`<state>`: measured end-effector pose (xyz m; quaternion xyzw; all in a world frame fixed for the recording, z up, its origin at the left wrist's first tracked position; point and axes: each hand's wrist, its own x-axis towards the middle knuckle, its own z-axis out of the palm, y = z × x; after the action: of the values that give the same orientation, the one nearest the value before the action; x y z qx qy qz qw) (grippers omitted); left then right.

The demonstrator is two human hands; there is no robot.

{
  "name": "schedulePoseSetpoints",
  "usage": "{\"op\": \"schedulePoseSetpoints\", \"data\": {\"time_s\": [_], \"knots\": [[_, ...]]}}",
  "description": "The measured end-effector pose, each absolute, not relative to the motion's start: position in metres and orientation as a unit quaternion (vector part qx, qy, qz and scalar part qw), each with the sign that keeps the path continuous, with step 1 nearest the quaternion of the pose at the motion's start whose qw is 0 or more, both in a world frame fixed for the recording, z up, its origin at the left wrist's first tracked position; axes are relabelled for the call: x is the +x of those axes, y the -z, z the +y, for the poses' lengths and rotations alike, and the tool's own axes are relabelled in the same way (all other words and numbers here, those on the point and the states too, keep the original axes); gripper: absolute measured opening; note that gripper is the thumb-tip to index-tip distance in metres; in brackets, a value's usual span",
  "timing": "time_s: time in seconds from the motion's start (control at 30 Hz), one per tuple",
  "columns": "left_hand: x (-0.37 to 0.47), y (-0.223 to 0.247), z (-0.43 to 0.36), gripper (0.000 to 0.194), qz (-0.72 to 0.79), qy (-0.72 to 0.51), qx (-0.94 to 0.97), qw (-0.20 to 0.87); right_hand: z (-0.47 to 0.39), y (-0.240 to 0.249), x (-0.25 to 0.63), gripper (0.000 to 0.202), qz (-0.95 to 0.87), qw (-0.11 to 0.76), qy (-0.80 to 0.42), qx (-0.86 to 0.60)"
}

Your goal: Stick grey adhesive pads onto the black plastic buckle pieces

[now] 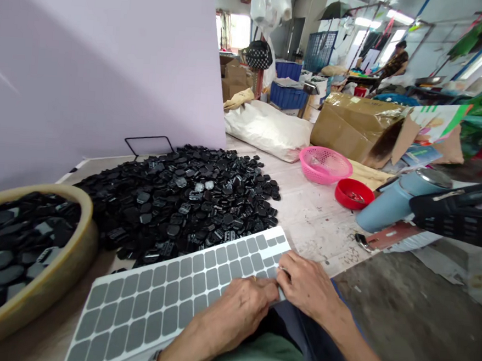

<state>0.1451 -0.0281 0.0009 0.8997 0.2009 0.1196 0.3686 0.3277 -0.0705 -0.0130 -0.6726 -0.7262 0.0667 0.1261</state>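
Head camera: the left hand (240,307) and right hand (310,284) meet over the near right end of a white sheet (156,299), fingers curled in; whether their tips close on anything is hidden. The sheet, patterned with rows of grey rounded rectangles, runs leftward from the fingers across a pale, scuffed work surface (309,207). Left of them stands a thick-rimmed tub (90,236) full of black pieces; just beyond the sheet spreads a heap of loose black pieces (182,198). Bare grey floor (414,302) lies to the fingers' right. Ahead and to their right are a blue bottle (381,209), tilted, a red bowl (339,195) holding small items, and a pink perforated basket (321,178). A lavender panel (109,56) rises behind the heap. Farther ahead lie a stuffed white sack (269,127) and an open cardboard box (344,122), then blue crates (288,96). Deep in the cluttered room, a person (397,59) is beside a table, near bright windows and under tube lights (401,17).
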Motion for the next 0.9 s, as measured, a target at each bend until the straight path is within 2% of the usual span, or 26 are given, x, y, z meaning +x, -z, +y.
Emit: {"op": "schedulePoseSetpoints", "data": {"time_s": [0.07, 0.23, 0.37, 0.47, 0.53, 0.6, 0.7, 0.9], "knots": [[0.145, -0.001, -0.03, 0.026, 0.2, -0.128, 0.901, 0.364, -0.067, 0.013, 0.331, 0.012, -0.722, 0.164, -0.11, -0.663], [0.138, -0.001, -0.033, 0.02, 0.231, -0.145, 0.868, 0.414, -0.056, 0.013, 0.349, 0.018, -0.651, 0.329, -0.304, -0.613], [0.117, -0.003, -0.015, 0.015, 0.344, -0.206, 0.807, 0.433, -0.059, 0.021, 0.359, 0.026, -0.536, 0.406, -0.353, -0.651], [0.095, -0.005, 0.016, 0.018, 0.49, -0.242, 0.775, 0.315, -0.066, 0.031, 0.361, 0.031, -0.468, 0.429, -0.355, -0.686], [0.084, -0.005, 0.039, 0.02, 0.556, -0.192, 0.785, 0.195, -0.07, 0.037, 0.361, 0.033, -0.438, 0.434, -0.359, -0.701], [0.079, -0.002, 0.057, 0.018, 0.562, -0.124, 0.808, 0.126, -0.073, 0.041, 0.36, 0.035, -0.417, 0.441, -0.368, -0.704], [0.084, 0.004, 0.074, 0.011, 0.549, -0.082, 0.825, 0.104, -0.072, 0.041, 0.356, 0.036, -0.41, 0.46, -0.369, -0.696], [0.098, 0.008, 0.089, 0.019, 0.54, -0.032, 0.839, 0.066, -0.068, 0.03, 0.348, 0.033, -0.443, 0.454, -0.341, -0.693]]}}
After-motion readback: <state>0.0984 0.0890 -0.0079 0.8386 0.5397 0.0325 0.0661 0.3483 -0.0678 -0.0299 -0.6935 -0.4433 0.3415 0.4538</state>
